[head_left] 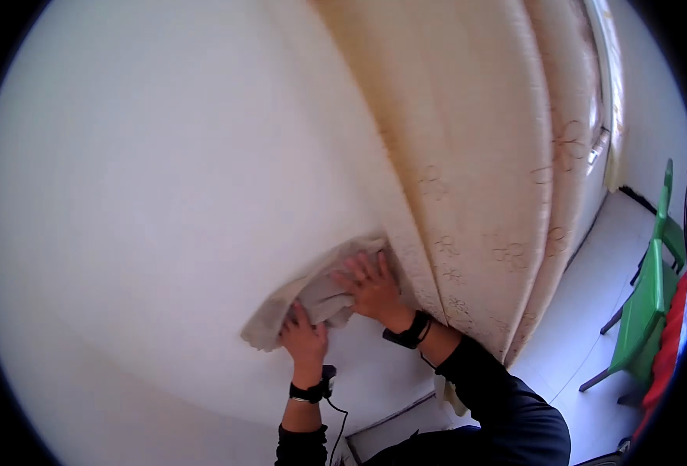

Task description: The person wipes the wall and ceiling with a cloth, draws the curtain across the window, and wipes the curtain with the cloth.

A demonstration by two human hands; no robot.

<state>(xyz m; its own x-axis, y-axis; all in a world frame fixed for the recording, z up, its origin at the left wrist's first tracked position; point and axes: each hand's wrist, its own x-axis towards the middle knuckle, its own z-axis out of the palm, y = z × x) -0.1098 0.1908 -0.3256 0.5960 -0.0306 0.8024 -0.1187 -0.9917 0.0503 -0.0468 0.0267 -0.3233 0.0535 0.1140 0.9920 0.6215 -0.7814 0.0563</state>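
Note:
A grey-beige cloth (272,318) lies crumpled against the white wall, with folds bunched in its middle. My right hand (374,292) presses flat on the cloth's upper right part, fingers spread. Lower down, my left hand (305,343) touches the cloth's bottom edge with its fingers apart and pointing upward; some fingertips are hard to make out. Both wrists wear black bands, and a cable hangs from a small device at the left one.
A long cream curtain (475,171) with flower outlines hangs just right of the cloth. Pale floor tiles (565,365) run along the right side. A green chair (642,314) stands there, with red fabric (669,342) next to it.

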